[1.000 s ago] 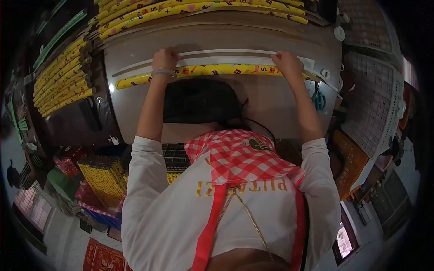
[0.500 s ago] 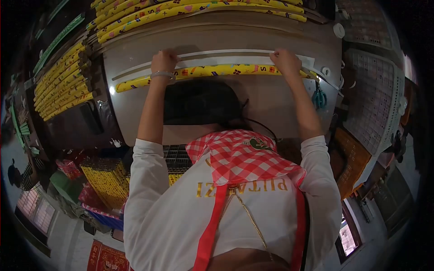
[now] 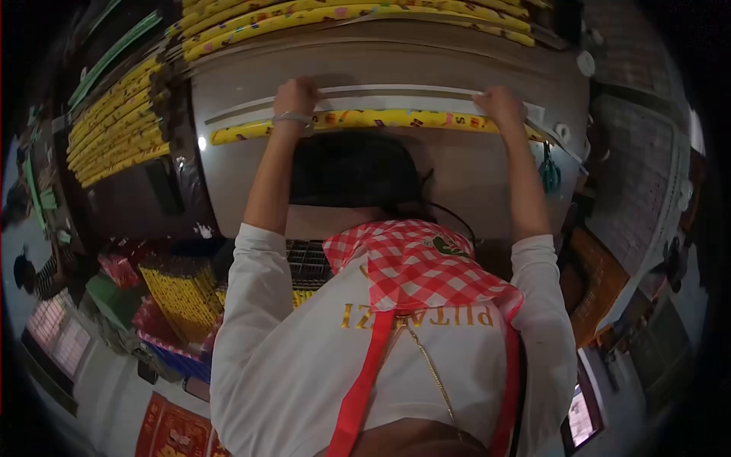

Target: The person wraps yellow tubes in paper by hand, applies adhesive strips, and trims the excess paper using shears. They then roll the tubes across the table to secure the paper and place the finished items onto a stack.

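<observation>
Hands up at the top of the frame, both arms stretched across a grey work table (image 3: 457, 175). Left hand (image 3: 295, 97) at upper centre-left, bracelet on the wrist, fingers curled down onto the near edge of a long white strip of paper or tape (image 3: 396, 91) — pinched or merely pressed, cannot tell. Right hand (image 3: 500, 105) at upper centre-right, fingers likewise bent and closed on the same white strip near its other end. Just below both hands, a long yellow rolled tube of printed wrapping paper (image 3: 381, 120), lying flat across the table from left to right, touching or passing under the wrists. More yellow printed rolls (image 3: 358, 14) lined along the top edge of the frame, and a further stack of yellow rolls (image 3: 114, 122) at upper left. Teal-handled scissors (image 3: 550, 174) hanging at the table's right edge. Dark rounded mass (image 3: 350, 171) in mid-frame, between the arms. White long-sleeved shirt and red-and-white checked cloth (image 3: 411, 266) filling the lower centre — yellow packed boxes (image 3: 179, 293) at lower left.
</observation>
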Demonstrator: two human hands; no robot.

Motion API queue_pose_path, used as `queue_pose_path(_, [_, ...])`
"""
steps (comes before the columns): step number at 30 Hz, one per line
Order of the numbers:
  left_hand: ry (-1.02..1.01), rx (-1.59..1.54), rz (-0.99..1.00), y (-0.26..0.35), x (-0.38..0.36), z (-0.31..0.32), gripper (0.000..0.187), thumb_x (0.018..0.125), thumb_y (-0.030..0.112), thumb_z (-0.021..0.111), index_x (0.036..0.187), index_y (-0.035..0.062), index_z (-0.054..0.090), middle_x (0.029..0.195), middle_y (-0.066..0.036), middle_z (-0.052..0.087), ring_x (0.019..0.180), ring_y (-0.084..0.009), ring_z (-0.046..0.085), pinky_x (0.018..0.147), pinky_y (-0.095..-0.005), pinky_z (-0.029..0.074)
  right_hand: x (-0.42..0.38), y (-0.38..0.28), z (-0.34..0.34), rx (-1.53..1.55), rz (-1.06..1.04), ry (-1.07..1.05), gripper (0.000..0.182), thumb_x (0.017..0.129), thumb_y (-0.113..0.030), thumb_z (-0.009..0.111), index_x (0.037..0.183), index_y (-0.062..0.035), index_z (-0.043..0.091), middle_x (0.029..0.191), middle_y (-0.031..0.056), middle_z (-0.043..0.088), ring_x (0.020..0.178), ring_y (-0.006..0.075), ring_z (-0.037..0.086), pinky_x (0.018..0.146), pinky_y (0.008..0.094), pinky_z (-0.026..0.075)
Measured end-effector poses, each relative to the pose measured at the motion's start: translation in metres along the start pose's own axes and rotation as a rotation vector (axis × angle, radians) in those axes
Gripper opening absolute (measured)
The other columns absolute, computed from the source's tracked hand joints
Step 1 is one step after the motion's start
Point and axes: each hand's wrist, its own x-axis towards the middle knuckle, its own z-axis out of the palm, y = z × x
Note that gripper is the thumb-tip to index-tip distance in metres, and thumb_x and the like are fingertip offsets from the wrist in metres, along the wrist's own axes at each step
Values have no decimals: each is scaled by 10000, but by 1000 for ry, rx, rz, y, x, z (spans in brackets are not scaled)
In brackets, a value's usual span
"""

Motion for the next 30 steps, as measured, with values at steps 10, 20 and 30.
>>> queue_pose_path(10, [9, -24, -134, 3, 0, 4, 213, 697, 215, 631, 808, 34, 646, 892, -177, 615, 828, -339, 597, 727, -404, 493, -19, 10, 29, -81, 18, 717, 244, 721, -92, 578, 963, -94, 545, 966, 118, 526, 869, 288, 538, 779, 395, 415])
queue_pose_path(20, [32, 124, -21, -17, 17, 20, 194, 687, 215, 635, 789, 51, 652, 870, -192, 611, 835, -354, 586, 725, -409, 484, -76, -169, 85, 143, -913, 407, 421, 869, -286, 439, 1225, -62, 422, 1284, 75, 398, 1179, 230, 373, 1008, 396, 259])
queue_pose_path(30, [40, 20, -9, -3, 4, 1, 222, 643, 252, 706, 756, 72, 643, 795, -161, 617, 790, -330, 590, 701, -410, 476, -59, -56, 71, 122, -840, 539, 428, 868, -320, 444, 1197, -47, 445, 1210, 107, 446, 1105, 266, 437, 982, 403, 295])
